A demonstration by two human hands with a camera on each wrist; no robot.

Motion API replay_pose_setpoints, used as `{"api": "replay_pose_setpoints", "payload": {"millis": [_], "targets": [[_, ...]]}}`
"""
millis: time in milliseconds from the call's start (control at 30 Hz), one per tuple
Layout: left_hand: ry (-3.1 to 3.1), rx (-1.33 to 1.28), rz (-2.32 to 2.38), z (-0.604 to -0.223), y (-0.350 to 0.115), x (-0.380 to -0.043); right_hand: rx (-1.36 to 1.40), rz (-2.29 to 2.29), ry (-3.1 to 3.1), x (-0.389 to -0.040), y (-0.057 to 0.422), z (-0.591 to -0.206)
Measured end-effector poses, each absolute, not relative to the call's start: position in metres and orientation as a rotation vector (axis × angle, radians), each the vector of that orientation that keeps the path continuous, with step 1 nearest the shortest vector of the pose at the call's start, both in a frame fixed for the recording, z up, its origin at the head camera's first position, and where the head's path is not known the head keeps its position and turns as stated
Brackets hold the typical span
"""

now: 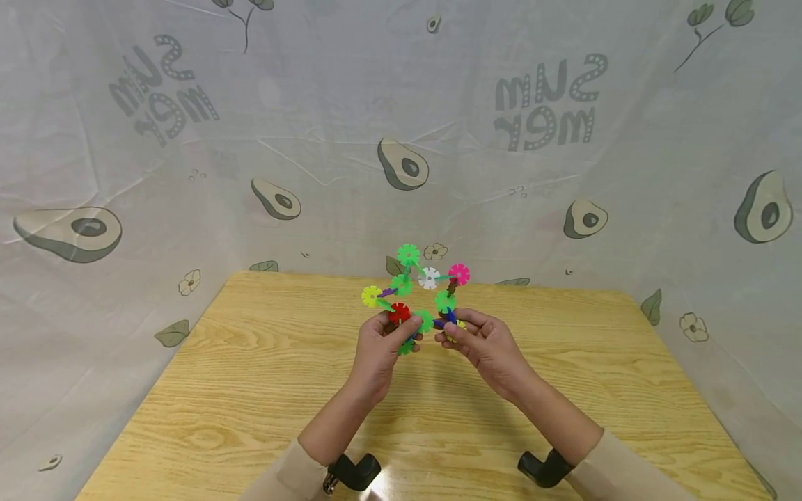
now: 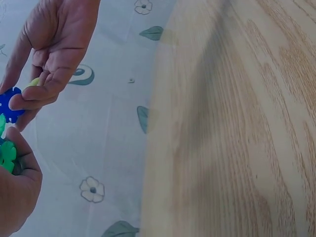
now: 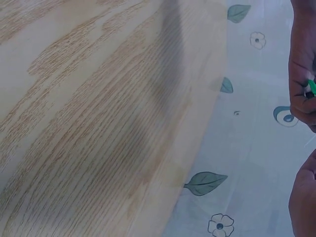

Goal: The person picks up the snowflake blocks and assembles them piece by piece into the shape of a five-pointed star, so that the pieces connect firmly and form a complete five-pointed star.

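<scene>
Both hands hold up a loop of linked plastic snowflake discs (image 1: 429,278) above the table, in green, yellow, red, white, pink, purple and blue. My left hand (image 1: 376,353) pinches the loop's lower left part, its thumb over a green disc (image 1: 425,321) beside a red disc (image 1: 399,312). On the lower right, my right hand (image 1: 495,351) grips a yellow disc and a blue disc (image 1: 450,316) between thumb and fingers. The left wrist view shows the blue disc (image 2: 9,106) at the right hand's fingertips. In the right wrist view, the hands are cut off at the edge.
Below the hands lies a light wood-grain table (image 1: 250,390). A pale curtain (image 1: 338,83) printed with avocados, leaves and flowers hangs behind it and along both sides. Black wrist mounts (image 1: 356,472) show near the cuffs of beige sleeves (image 1: 291,476).
</scene>
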State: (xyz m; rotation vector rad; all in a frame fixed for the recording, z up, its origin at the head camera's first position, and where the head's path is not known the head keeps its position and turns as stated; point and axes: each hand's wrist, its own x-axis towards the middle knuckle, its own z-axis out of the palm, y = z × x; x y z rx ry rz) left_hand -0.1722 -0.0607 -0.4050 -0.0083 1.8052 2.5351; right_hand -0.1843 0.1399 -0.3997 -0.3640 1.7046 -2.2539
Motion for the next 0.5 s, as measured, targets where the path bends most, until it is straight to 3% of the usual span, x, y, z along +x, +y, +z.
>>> {"api": "replay_pose_setpoints", "payload": {"millis": [500], "targets": [[1.892, 0.021, 2.455, -0.4055, -0.0677, -0.172, -0.446, -2.091, 1.899, -0.1825, 0.1405, -0.4017]]}}
